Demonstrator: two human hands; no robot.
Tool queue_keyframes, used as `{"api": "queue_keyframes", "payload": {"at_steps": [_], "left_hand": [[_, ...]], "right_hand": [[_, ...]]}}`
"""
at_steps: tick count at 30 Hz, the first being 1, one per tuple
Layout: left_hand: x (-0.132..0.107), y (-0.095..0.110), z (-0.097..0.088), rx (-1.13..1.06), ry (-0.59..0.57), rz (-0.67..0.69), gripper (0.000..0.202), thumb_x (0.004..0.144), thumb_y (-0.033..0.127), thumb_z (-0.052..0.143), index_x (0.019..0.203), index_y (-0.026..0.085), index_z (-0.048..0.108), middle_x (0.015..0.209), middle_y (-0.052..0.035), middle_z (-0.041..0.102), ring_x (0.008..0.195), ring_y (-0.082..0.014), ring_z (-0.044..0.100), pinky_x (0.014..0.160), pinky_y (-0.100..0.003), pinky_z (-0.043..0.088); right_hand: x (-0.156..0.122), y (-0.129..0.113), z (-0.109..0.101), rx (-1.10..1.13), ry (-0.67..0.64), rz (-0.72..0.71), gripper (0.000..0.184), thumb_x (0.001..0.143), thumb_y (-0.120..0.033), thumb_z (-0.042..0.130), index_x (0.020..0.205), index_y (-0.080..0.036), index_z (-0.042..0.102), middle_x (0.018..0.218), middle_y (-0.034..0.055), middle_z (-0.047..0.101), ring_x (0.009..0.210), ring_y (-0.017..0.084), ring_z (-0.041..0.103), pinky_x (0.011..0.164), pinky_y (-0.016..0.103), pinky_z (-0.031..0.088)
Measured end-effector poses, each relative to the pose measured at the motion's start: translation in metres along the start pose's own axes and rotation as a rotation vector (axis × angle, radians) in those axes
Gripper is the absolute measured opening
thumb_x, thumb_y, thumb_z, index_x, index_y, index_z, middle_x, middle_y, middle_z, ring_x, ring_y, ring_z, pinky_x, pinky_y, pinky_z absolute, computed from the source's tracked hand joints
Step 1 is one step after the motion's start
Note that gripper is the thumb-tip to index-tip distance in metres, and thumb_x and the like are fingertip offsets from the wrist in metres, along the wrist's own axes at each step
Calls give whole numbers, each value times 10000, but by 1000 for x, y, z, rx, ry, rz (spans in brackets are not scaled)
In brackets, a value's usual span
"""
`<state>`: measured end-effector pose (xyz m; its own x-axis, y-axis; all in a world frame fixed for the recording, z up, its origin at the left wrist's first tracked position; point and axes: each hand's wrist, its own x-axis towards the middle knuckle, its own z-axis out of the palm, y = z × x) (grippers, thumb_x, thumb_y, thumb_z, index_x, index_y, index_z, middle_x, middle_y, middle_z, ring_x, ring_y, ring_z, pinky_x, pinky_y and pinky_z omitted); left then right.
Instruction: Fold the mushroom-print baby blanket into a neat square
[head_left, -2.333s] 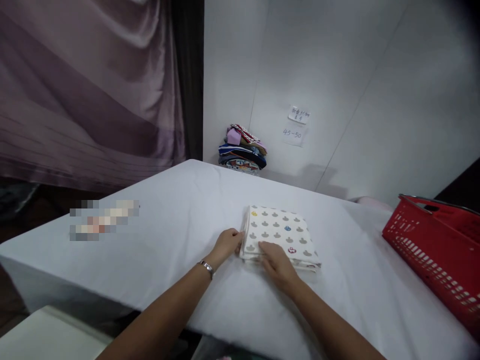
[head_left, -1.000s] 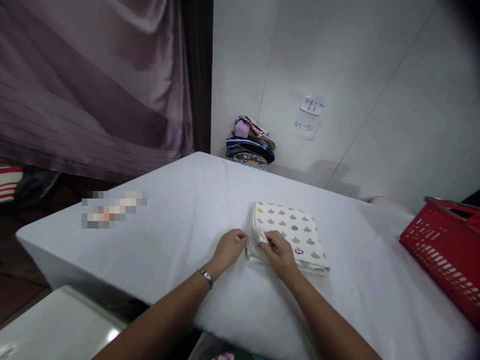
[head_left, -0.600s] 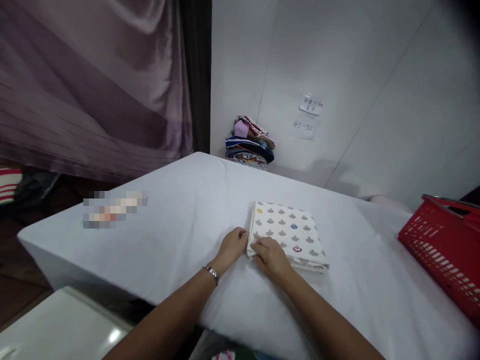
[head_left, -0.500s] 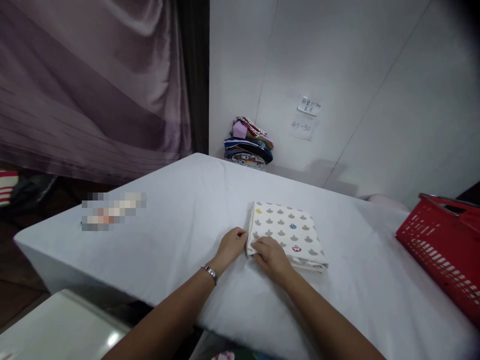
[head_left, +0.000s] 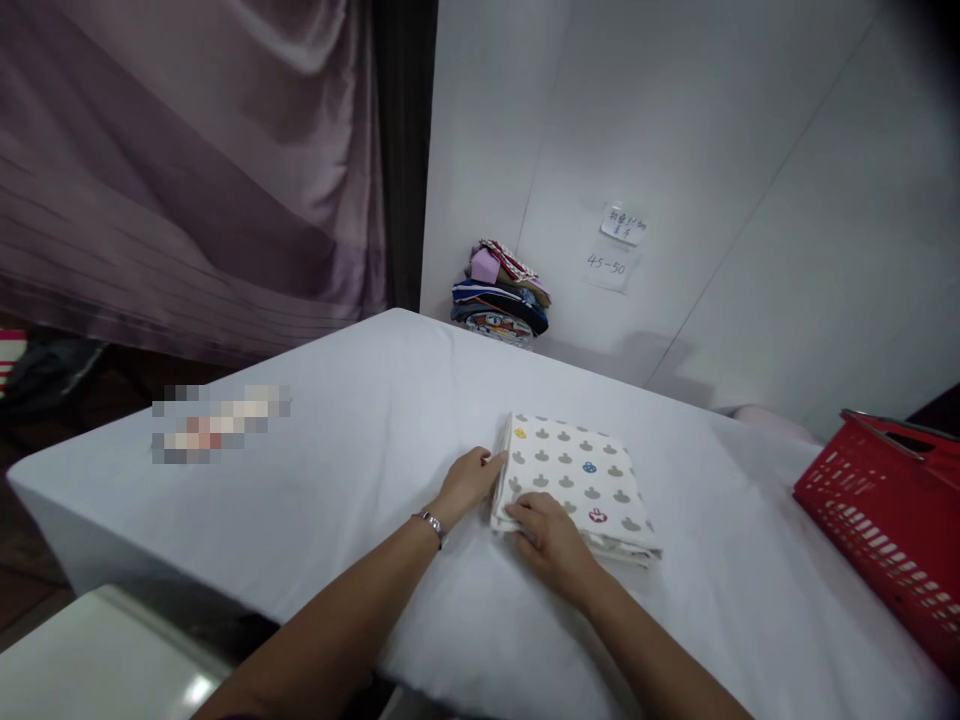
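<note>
A white folded cloth (head_left: pixel 574 470) lies flat on the white-covered table (head_left: pixel 360 430). Its print is grey mushroom-like shapes, with single ones in yellow, blue and red. My left hand (head_left: pixel 469 477), with a metal bracelet at the wrist, pinches the cloth's left edge between thumb and fingers. At the near left corner, my right hand (head_left: pixel 551 540) grips the layers, fingers on top and thumb at the front edge. The undersides of both hands' fingertips are hidden.
A red plastic basket (head_left: pixel 885 530) stands at the table's right side. Stacked folded clothes (head_left: pixel 501 295) sit by the wall at the back. A blurred-out item (head_left: pixel 221 425) lies on the left. Paper notes (head_left: pixel 611 265) hang on the wall. A white surface (head_left: pixel 97 650) shows at lower left.
My left hand has slid slightly farther up the cloth's left edge. My right hand stays at the near left corner. The view has shifted a little, and the cloth appears slightly lower.
</note>
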<state>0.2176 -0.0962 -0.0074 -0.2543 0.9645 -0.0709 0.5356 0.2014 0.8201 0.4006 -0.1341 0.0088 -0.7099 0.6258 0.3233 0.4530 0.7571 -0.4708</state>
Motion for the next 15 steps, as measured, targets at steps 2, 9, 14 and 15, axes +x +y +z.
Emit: {"api": "queue_keyframes", "payload": {"at_steps": [2, 9, 14, 15], "left_hand": [[2, 6, -1, 29, -28, -40, 585, 729, 615, 516, 1095, 164, 586, 990, -108, 687, 883, -237, 624, 670, -261, 381], [6, 20, 2, 155, -83, -55, 521, 735, 484, 536, 1147, 165, 554, 1168, -159, 623, 1025, -289, 588, 702, -283, 374], [4, 21, 2, 155, -50, -78, 525, 736, 458, 550, 1171, 165, 525, 1150, -164, 630, 1043, -283, 584, 742, -292, 384], [2, 21, 3, 144, -46, -82, 533, 739, 454, 550, 1184, 162, 512, 1142, -164, 633, 1034, -281, 588, 742, -292, 389]], "right_hand": [[-3, 5, -9, 68, -1, 17, 324, 788, -145, 532, 1075, -253, 636, 1051, 66, 625, 966, 214, 566, 840, 361, 476], [-31, 108, -71, -234, 363, 630, 445, 798, -421, 524, 1162, -177, 600, 1237, 158, 561, 1186, 311, 482, 960, 459, 404], [-42, 149, -79, -89, 237, 984, 662, 721, -488, 601, 1294, -178, 488, 1096, 132, 645, 998, 282, 613, 836, 393, 485], [-43, 151, -80, -50, 241, 971, 704, 706, -475, 621, 1322, -176, 458, 1108, 127, 640, 990, 277, 616, 830, 388, 489]]}}
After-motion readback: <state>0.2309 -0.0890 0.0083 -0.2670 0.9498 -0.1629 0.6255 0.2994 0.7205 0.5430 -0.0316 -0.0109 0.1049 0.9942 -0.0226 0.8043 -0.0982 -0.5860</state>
